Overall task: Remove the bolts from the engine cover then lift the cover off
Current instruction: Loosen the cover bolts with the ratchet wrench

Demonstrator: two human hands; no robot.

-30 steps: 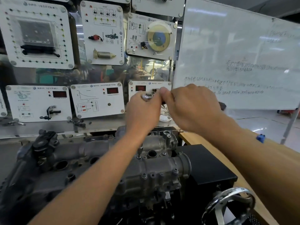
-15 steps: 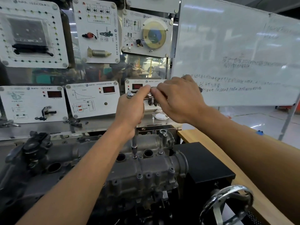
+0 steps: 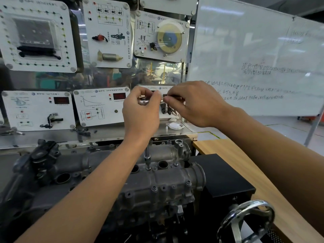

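A grey cast engine cover [image 3: 157,183] lies across the lower middle, with several bolts along its front edge. A chrome ratchet wrench [image 3: 143,101] stands above it on a long extension bar [image 3: 147,159] whose socket sits on a bolt near the cover's top middle. My left hand [image 3: 140,114] grips the ratchet head from the left. My right hand [image 3: 196,104] pinches the ratchet handle, which points to the right. Most of the handle is hidden inside my fingers.
A panel of white training boards [image 3: 100,106] stands behind the engine. A whiteboard [image 3: 254,58] fills the right. A black box [image 3: 224,176] and a chrome handwheel [image 3: 245,220] sit right of the engine on a wooden table [image 3: 280,199]. A small white part [image 3: 174,126] lies on the metal shelf.
The view has dropped slightly, so both hands sit lower in frame. The ratchet handle has swung a little and the extension bar and socket have come into sight below my left wrist.
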